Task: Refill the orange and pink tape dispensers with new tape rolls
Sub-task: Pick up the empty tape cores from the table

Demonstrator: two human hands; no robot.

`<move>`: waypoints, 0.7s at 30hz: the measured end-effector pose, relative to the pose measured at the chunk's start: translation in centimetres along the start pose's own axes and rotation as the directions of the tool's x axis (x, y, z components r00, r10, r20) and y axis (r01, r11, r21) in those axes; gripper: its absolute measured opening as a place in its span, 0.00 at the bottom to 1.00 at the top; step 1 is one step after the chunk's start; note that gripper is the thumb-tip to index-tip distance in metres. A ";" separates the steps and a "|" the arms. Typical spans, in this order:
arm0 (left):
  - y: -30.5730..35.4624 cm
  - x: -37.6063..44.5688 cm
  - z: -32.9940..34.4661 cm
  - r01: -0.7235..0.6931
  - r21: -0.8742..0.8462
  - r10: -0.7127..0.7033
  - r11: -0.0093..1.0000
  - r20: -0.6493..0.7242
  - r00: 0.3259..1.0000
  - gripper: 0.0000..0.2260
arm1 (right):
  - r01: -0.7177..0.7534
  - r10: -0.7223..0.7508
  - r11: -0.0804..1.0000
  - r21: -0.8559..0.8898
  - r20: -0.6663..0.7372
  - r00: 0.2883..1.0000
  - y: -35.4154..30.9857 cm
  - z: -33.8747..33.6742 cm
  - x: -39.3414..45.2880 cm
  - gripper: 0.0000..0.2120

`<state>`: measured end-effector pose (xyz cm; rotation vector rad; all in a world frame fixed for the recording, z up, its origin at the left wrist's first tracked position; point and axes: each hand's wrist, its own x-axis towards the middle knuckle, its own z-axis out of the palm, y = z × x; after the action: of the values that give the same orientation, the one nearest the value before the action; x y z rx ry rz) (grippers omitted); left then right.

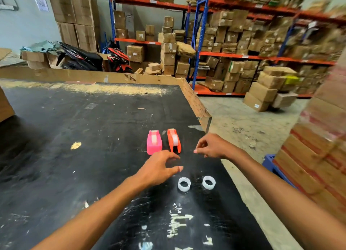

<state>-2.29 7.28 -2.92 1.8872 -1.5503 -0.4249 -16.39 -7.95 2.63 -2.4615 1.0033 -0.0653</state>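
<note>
**Inspector:** Report the work surface.

**Assistant:** A black table (78, 130), scuffed and flecked with white paint, with a cardboard edging along its far and right sides. Two dispensers stand side by side near the right edge: the pink dispenser (154, 142) on the left, the orange dispenser (174, 140) just beside it on the right. Each shows pale tape at its top.

**Inspector:** The rolls?

**Assistant:** Two clear tape rolls lie flat, nearer the person than the dispensers and apart from each other: the left roll (184, 184) and the right roll (209, 182). Neither is touched.

**Inspector:** Hands?

**Assistant:** The left hand (159, 168) hovers over the table just in front of the pink dispenser, fingers loosely spread and curved, holding nothing. The right hand (211, 146) sits to the right of the orange dispenser, fingers drawn in with thumb near fingertips; whether it pinches anything, I cannot tell.

**Inspector:** Surroundings?

**Assistant:** Shelving racks (202, 53) stacked with cardboard boxes stand beyond the table.
</note>
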 end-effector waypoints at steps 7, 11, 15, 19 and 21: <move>0.5 -1.6 3.7 -0.142 0.285 0.077 0.948 0.228 0.971 0.24 | -0.086 0.100 0.988 -0.126 0.109 0.989 2.7 4.6 -7.0 0.22; 0.5 -2.4 4.2 -0.193 0.300 0.158 0.934 0.139 0.978 0.14 | -0.129 0.121 0.989 -0.071 -0.106 0.987 3.1 6.8 -9.0 0.14; -0.4 -4.1 2.9 -0.190 0.284 0.165 0.940 0.113 0.980 0.15 | -0.120 0.111 0.992 -0.050 -0.154 0.982 1.6 7.7 -9.4 0.15; -3.0 -5.6 -0.6 -0.091 0.247 0.087 0.965 0.029 0.996 0.13 | -0.046 0.043 0.999 -0.022 -0.115 0.992 -1.6 8.5 -7.7 0.15; -4.9 -6.1 -2.8 -0.008 0.233 0.013 0.972 -0.021 1.000 0.11 | 0.017 -0.017 1.000 -0.002 -0.087 0.996 -3.8 9.1 -6.0 0.14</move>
<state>1.63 14.38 -5.02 2.0512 -1.6541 -0.2226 -16.31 2.19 -2.94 -2.4877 1.0187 -0.1785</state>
